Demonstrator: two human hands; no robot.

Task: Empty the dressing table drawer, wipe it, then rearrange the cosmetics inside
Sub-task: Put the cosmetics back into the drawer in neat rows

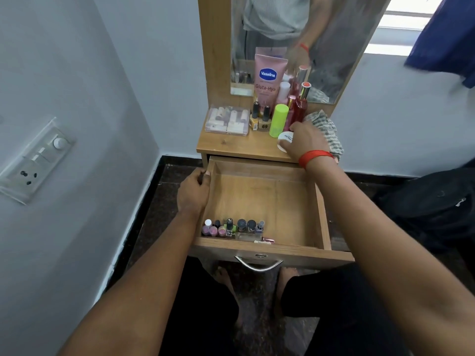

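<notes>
The wooden drawer (277, 201) is pulled out below the dressing table top (231, 146). Several small nail polish bottles (231, 227) stand in a row along its front left corner, with a pink lipstick (267, 240) lying beside them. My left hand (192, 191) grips the drawer's left wall. My right hand (305, 142), with a red thread on the wrist, is closed around a small round white jar (284, 140) on the table top. Behind it stand a green bottle (278, 120), red perfume bottles (299, 106) and a pink Vaseline tube (268, 78).
A clear box of lipsticks (227, 120) and two yellow-based bottles (259, 119) sit at the table's left. A checked cloth (326, 127) lies at the right edge. The mirror (295, 34) stands behind. A wall with a switch panel (36, 160) is at left, and a dark bag (437, 201) at right.
</notes>
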